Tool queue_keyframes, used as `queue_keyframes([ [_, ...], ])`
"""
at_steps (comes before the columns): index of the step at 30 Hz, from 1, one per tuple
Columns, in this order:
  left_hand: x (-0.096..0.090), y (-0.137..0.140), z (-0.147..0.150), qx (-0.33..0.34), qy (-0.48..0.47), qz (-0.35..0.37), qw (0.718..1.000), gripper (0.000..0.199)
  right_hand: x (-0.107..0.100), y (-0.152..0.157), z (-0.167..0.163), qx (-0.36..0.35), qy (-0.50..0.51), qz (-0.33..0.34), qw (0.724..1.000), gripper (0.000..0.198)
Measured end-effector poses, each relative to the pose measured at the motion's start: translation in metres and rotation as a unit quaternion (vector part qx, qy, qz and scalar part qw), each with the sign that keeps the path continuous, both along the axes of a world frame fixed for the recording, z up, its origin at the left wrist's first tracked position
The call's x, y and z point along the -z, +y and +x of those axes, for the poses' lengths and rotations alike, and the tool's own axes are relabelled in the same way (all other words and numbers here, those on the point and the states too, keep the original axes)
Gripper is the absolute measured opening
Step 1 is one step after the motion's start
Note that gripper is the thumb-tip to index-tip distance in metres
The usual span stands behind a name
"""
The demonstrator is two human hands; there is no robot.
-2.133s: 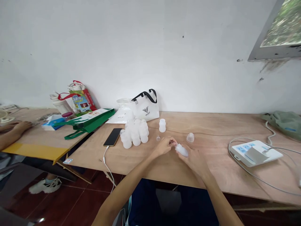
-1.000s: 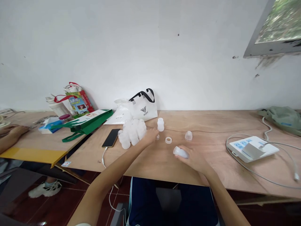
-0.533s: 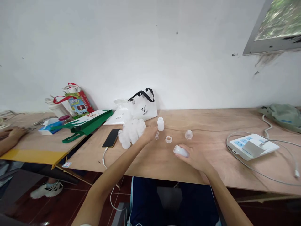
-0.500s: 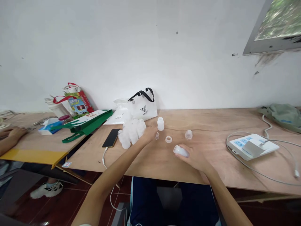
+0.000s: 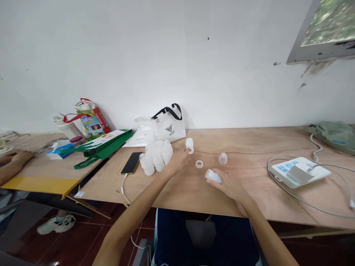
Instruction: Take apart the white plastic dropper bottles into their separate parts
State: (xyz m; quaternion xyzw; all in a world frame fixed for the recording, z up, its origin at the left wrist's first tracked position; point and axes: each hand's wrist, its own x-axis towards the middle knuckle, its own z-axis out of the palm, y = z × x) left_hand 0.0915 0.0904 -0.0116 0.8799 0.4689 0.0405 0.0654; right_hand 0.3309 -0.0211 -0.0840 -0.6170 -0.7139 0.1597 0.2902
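Bottle (image 5: 215, 177) sits inside the curled right hand (image 5: 227, 184), nearer the person than the ring (image 5: 199, 167); a loosened grip could let it roll. Left of the ring, the half-curled left hand (image 5: 179, 160), any hold unclear, might topple the upright jar (image 5: 189, 143).

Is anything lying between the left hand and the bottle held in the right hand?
Yes: the pale ring lies flat on the table roughly between the left hand and the bottle in the right hand. It looks low enough to pass over; nothing taller shows between them.
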Motion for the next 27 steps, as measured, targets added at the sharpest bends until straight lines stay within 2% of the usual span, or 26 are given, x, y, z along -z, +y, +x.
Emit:
queue_keyframes([
  [1, -0.003, -0.008, 0.001, 0.055, -0.024, -0.039, 0.997, 0.044, -0.001, 0.0, 0.0, -0.012, 0.019, -0.019, 1.0, 0.046],
  [2, -0.004, -0.016, 0.003, 0.129, -0.065, -0.109, 0.984, 0.047, -0.002, 0.0, 0.0, -0.021, 0.042, -0.036, 0.998, 0.05],
  [4, -0.005, -0.028, 0.008, 0.223, -0.14, -0.237, 0.935, 0.047, -0.002, 0.0, 0.0, -0.022, 0.088, -0.053, 0.995, 0.058],
  [6, -0.002, -0.034, 0.014, 0.236, -0.204, -0.296, 0.903, 0.043, -0.001, -0.001, 0.002, -0.011, 0.117, -0.061, 0.991, 0.065],
  [8, 0.005, -0.035, 0.019, 0.228, -0.252, -0.303, 0.891, 0.037, 0.002, -0.001, 0.004, -0.011, 0.123, -0.069, 0.99, 0.069],
  [11, 0.019, -0.032, 0.025, 0.199, -0.288, -0.292, 0.89, 0.028, 0.007, 0.0, 0.005, -0.055, 0.113, -0.055, 0.99, 0.066],
  [14, 0.033, -0.03, 0.032, 0.084, -0.29, -0.27, 0.914, 0.033, 0.009, 0.002, 0.0, -0.07, 0.034, 0.015, 0.997, 0.051],
  [17, 0.041, -0.027, 0.039, -0.029, -0.275, -0.267, 0.923, 0.035, 0.011, 0.005, -0.006, -0.031, -0.106, 0.113, 0.987, 0.038],
  [20, 0.041, -0.02, 0.041, -0.081, -0.274, -0.247, 0.926, 0.04, 0.014, 0.006, -0.005, 0.049, -0.164, 0.196, 0.966, 0.043],
  [23, 0.04, -0.014, 0.041, -0.089, -0.271, -0.134, 0.949, 0.035, 0.017, 0.007, 0.002, 0.122, -0.151, 0.24, 0.951, 0.036],
  [25, 0.044, -0.013, 0.042, -0.056, -0.237, -0.046, 0.969, 0.033, 0.02, 0.01, 0.005, 0.15, -0.115, 0.251, 0.949, 0.031],
  [27, 0.051, -0.012, 0.047, -0.003, -0.181, 0.004, 0.983, 0.031, 0.022, 0.012, 0.006, 0.17, -0.064, 0.255, 0.95, 0.036],
])
